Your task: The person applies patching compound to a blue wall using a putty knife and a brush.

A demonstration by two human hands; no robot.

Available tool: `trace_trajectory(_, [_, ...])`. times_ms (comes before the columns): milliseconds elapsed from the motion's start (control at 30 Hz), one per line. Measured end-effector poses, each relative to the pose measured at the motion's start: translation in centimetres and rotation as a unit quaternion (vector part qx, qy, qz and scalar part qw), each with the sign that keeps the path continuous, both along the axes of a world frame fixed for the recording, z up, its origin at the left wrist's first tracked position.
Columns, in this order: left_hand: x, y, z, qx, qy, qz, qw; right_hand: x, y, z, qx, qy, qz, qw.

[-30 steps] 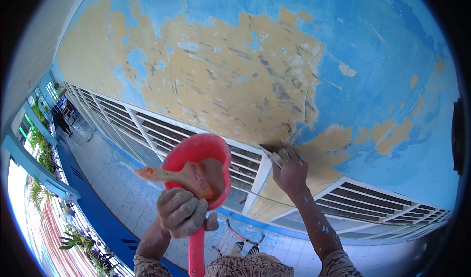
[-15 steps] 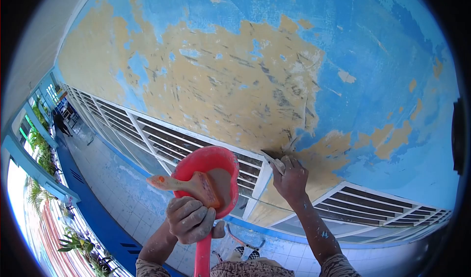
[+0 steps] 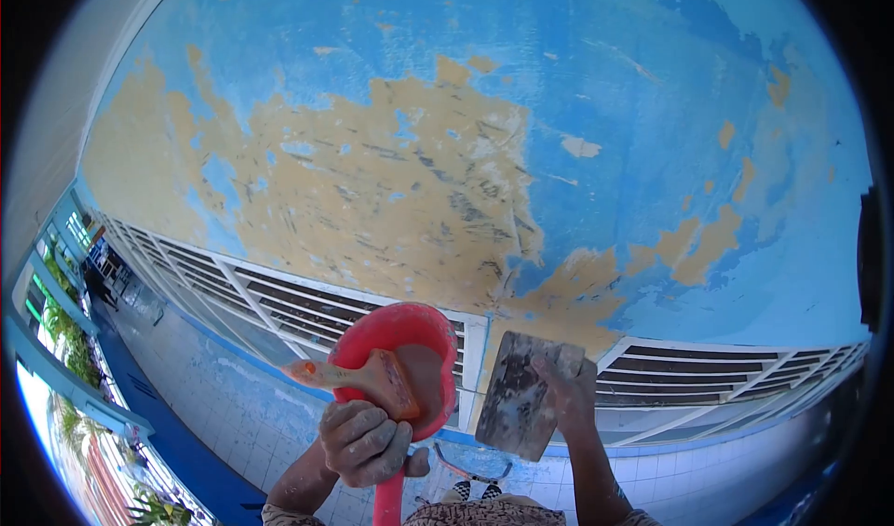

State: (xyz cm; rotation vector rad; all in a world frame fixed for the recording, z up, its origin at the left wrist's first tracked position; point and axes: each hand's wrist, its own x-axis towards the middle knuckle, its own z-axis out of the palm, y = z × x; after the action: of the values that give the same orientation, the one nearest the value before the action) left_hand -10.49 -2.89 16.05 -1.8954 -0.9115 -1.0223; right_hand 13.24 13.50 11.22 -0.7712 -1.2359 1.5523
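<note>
My left hand (image 3: 365, 444) grips the handle of a red plastic scoop (image 3: 410, 340) and pins a paintbrush (image 3: 358, 377) with an orange-tipped wooden handle across its rim. Brownish filler sits inside the scoop. My right hand (image 3: 570, 386) holds a flat metal scraper blade (image 3: 523, 394), smeared grey, its broad face turned toward me and off the surface. Above both hands spreads a blue painted surface (image 3: 652, 135) with a large scraped patch (image 3: 372, 200) of bare yellowish plaster.
White louvred vents (image 3: 279, 303) run along the wall below the painted surface, with more vents (image 3: 708, 368) at right. A tiled walkway (image 3: 214, 386) lies far below, with green plants (image 3: 65, 330) and a distant person (image 3: 96, 287) at left.
My right hand pulled the scraper away from the edge of the bare patch and lowered it, turning the blade's flat face toward me. The view shifted, and the scoop stayed in my left hand.
</note>
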Motion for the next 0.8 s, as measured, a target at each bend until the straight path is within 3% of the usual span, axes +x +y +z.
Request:
trace_trajectory(33, [0.3,0.2,-0.1,0.002,0.010,-0.020,1.000,0.2,-0.7,0.2,-0.058,-0.006,-0.002,0.998])
trace_trajectory(167, [2.5,1.5,-0.7,0.018,0.044,-0.108,0.993,0.0,-1.9,0.0,-0.048,0.070,-0.042,0.996])
trace_trajectory(267, [4.2,2.2,-1.6,0.009,0.067,-0.162,0.984,0.6,-2.2,2.3,-0.081,0.071,0.004,0.994])
trace_trajectory(367, [5.9,3.1,-3.0,0.011,0.077,-0.212,0.974,1.5,-2.2,2.6,-0.015,-0.012,0.043,0.999])
trace_trajectory(433, [7.4,3.5,-4.6,0.008,0.051,-0.252,0.966,3.3,-1.6,0.7,0.067,-0.221,0.112,0.967])
trace_trajectory(533, [8.2,3.9,-6.3,-0.051,0.038,-0.288,0.955,5.1,-1.5,-3.6,0.014,-0.147,0.096,0.984])
trace_trajectory(667, [8.8,4.2,-7.8,-0.051,0.022,-0.265,0.963,6.3,-2.5,-5.2,0.009,-0.163,0.021,0.986])
trace_trajectory(800, [9.8,4.1,-8.0,-0.028,-0.114,-0.169,0.979,7.4,-3.5,-3.9,-0.025,-0.111,-0.048,0.992])
